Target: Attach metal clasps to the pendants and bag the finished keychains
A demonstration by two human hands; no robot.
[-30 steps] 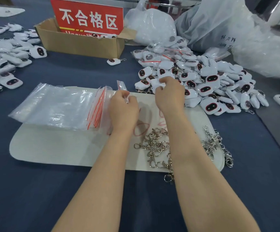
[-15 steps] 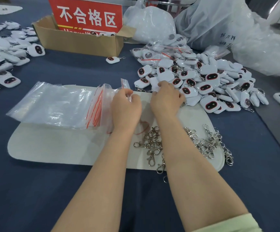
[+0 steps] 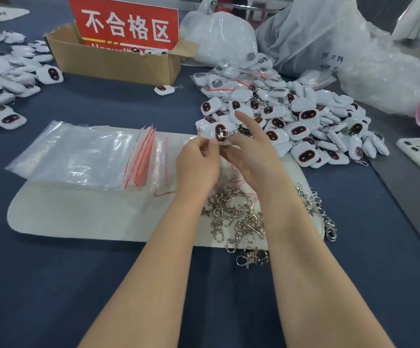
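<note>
held over white mat far edge, pendant w/ clasp on its right, dark oval face to camera, long axis abt upright; l hand pinching small bag round it, r hand gripping pendant, index straight; dark blue worktop, pendant pile just right.

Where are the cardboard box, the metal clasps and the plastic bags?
cardboard box (image 3: 113, 64), head view, on its front wall.
metal clasps (image 3: 234, 214), head view, middle of the loose pile.
plastic bags (image 3: 78, 156), head view, top bag of the stack.
</note>
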